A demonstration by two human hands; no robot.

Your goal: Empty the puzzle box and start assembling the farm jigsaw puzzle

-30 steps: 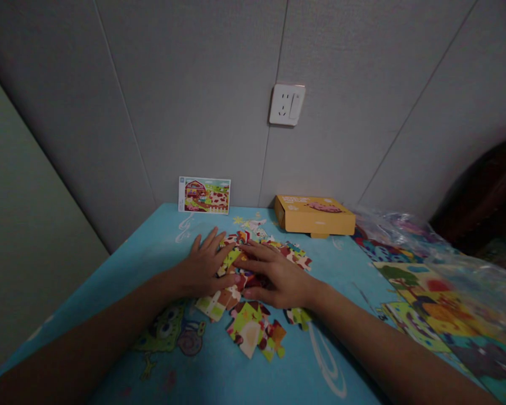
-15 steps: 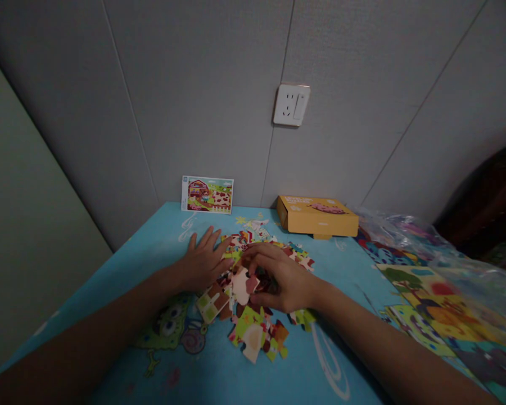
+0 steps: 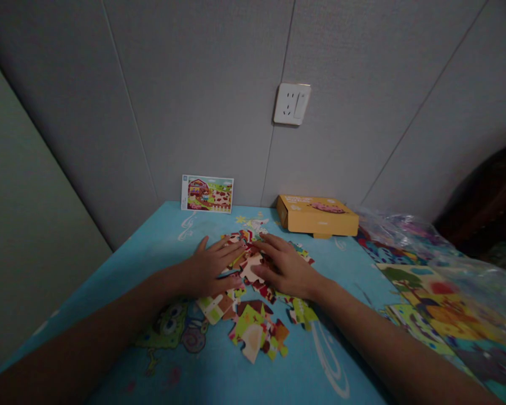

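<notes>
A heap of colourful puzzle pieces [image 3: 253,332] lies on the blue patterned table cover [image 3: 152,253]. My left hand [image 3: 213,267] rests palm down on the heap's left side, fingers spread and pointing right. On the right side, my right hand [image 3: 284,264] lies over the pieces with its fingers apart. A pale pink piece [image 3: 252,269] shows between the two hands, close to the right thumb. Whatever lies beneath both palms is hidden. Several green and brown pieces spread out nearer to me.
Against the grey wall leans a farm picture card [image 3: 207,194]. A yellow box [image 3: 320,216] lies at the back right. Further right are printed picture sheets [image 3: 442,304] and clear plastic wrapping [image 3: 480,281]. A white socket [image 3: 292,104] is on the wall.
My left hand has moved right and slightly nearer, further over the heap. My right hand has opened and flattened, and the pale pink piece now lies farther back among the pieces.
</notes>
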